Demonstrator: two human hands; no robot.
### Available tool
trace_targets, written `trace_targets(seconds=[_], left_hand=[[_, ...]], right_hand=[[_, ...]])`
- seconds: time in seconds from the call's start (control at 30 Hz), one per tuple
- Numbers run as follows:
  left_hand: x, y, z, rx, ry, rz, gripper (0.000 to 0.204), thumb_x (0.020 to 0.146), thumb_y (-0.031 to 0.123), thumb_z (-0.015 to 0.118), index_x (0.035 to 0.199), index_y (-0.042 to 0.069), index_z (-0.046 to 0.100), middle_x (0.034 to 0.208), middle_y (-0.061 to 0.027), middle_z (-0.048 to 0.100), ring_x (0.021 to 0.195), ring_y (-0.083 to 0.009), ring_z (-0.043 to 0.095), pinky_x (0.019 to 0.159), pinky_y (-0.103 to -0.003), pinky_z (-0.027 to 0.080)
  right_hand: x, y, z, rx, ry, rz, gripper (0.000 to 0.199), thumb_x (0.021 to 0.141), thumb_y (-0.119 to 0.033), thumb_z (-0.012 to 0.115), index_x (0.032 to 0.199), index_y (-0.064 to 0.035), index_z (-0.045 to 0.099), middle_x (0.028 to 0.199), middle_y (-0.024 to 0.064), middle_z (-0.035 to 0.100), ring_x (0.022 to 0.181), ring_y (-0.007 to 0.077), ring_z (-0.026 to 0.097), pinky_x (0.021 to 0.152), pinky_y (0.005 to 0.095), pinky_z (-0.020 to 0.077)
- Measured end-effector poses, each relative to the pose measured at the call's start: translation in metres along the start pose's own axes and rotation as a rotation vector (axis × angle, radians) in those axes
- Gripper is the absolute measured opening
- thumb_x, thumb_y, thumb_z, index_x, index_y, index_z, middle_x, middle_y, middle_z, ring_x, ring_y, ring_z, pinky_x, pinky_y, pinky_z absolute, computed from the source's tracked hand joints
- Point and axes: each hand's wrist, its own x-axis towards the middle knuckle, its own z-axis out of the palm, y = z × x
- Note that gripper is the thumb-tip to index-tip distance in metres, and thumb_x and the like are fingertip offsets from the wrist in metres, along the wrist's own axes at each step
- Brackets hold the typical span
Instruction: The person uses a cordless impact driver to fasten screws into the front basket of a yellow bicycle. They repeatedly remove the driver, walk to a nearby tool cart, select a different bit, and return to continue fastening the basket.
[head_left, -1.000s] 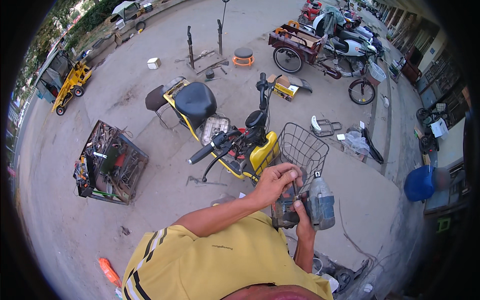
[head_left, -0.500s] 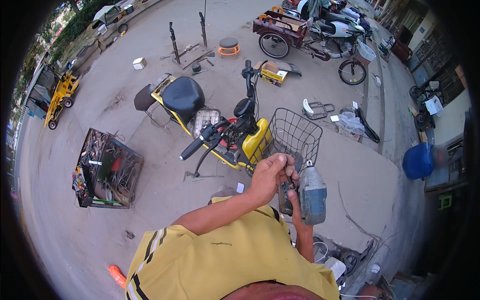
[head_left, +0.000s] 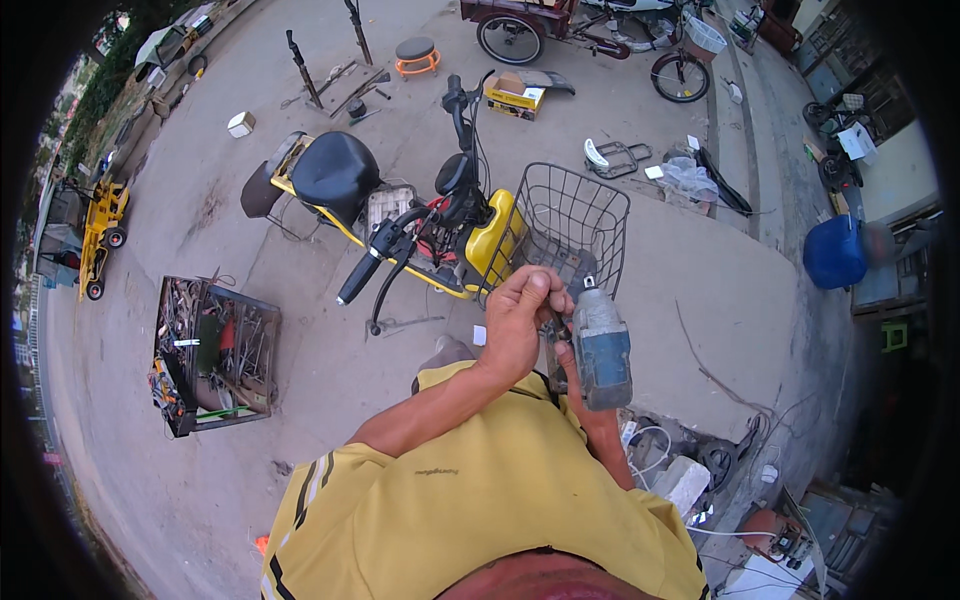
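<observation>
In front of my chest, my right hand (head_left: 572,368) grips a worn blue-grey cordless impact wrench (head_left: 604,352). Its bare square drive tip points away from me, and the tool's body hides most of that hand. Just left of the tool, my left hand (head_left: 517,318) is closed, thumb and fingers pinched together. A small dark piece shows between the two hands; its kind cannot be made out. Beyond them stands a yellow electric bike (head_left: 497,238) with a black seat (head_left: 338,172) and a wire front basket (head_left: 572,215), its far side nearest my hands.
To the left sits an open metal bin (head_left: 262,345) full of tools and scrap. A round stool (head_left: 417,55), a yellow cardboard box (head_left: 515,97) and a cargo tricycle (head_left: 600,42) stand farther off. Cables and parts (head_left: 690,480) lie by my right side.
The view has shifted, so the bike and background sit higher and further left. Both hands stay close together, still with the impact wrench in the right one.
</observation>
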Motion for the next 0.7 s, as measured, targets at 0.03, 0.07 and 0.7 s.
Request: trace_targets(seconds=[0.03,0.07,0.7], left_hand=[[0.000,0.001,-0.001,-0.017,-0.015,-0.002,0.027,0.106,0.028,0.052,0.095,0.004,0.056,0.078,-0.0035,0.053,0.077,-0.0167,0.059,0.070,-0.034,0.053],[0.000,0.005,-0.001,-0.070,-0.005,-0.048,0.027,0.106,0.028,0.052,0.095,0.004,0.056,0.077,-0.0033,0.053,0.076,-0.0166,0.057,0.071,-0.034,0.052],[0.009,0.008,-0.011,-0.206,0.024,-0.142,0.026,0.106,0.028,0.052,0.094,0.005,0.056,0.074,-0.0019,0.051,0.070,-0.0157,0.053,0.072,-0.034,0.051]], right_hand=[[0.002,0.001,0.001,0.035,0.005,0.002,0.016,0.086,-0.008,0.079,0.097,-0.0017,0.068,0.082,0.0064,0.069,0.072,0.0163,0.063,0.068,0.0330,0.0526],[0.003,0.002,0.003,0.073,0.006,0.004,0.017,0.086,-0.008,0.079,0.098,-0.0017,0.068,0.083,0.0064,0.069,0.073,0.0163,0.063,0.068,0.0327,0.0526],[-0.003,-0.003,0.009,0.096,-0.103,0.197,0.028,0.093,-0.020,0.074,0.110,0.0006,0.067,0.102,0.0094,0.069,0.089,0.0205,0.064,0.082,0.0380,0.0520]])
